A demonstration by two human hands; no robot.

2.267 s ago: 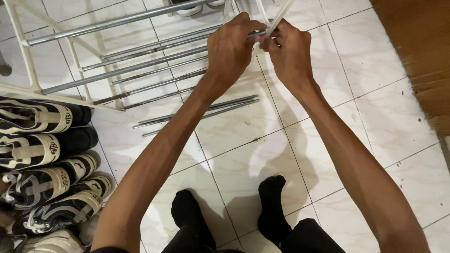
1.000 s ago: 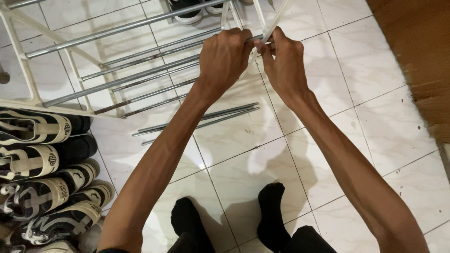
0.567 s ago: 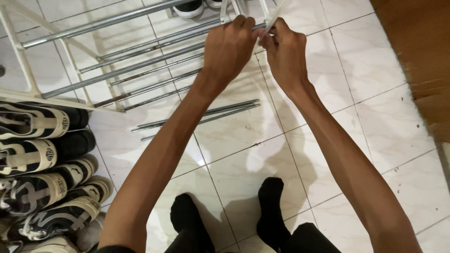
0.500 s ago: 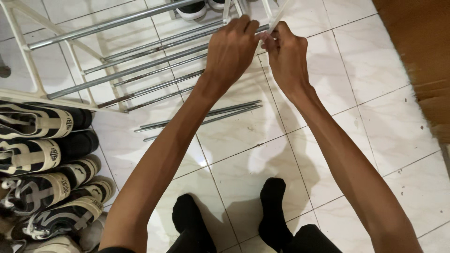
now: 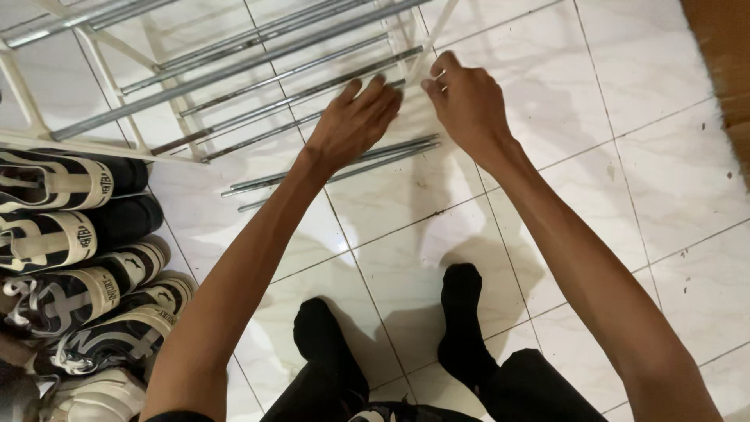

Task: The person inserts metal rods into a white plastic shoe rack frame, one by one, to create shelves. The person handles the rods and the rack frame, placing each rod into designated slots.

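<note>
A white shoe-rack frame [image 5: 117,94] lies on the tiled floor at the top, with several grey metal rods [image 5: 234,66] running across it. My left hand [image 5: 351,125] is flat and open, fingers stretched out, fingertips resting on the right ends of the lower rods. My right hand [image 5: 469,101] is beside it, fingers curled on the lower end of the rack's white side piece [image 5: 422,47]. Two loose metal rods [image 5: 336,168] lie on the floor just below my left wrist.
A row of black-and-cream sneakers [image 5: 70,234] lines the left edge. My feet in black socks [image 5: 461,312] stand on the white marble-look tiles at the bottom. A brown wooden surface [image 5: 723,47] fills the upper right corner.
My left hand has let go of the rod it was gripping and dropped lower, now spread open over the rods. My right hand stays at the white side piece. The view has shifted.
</note>
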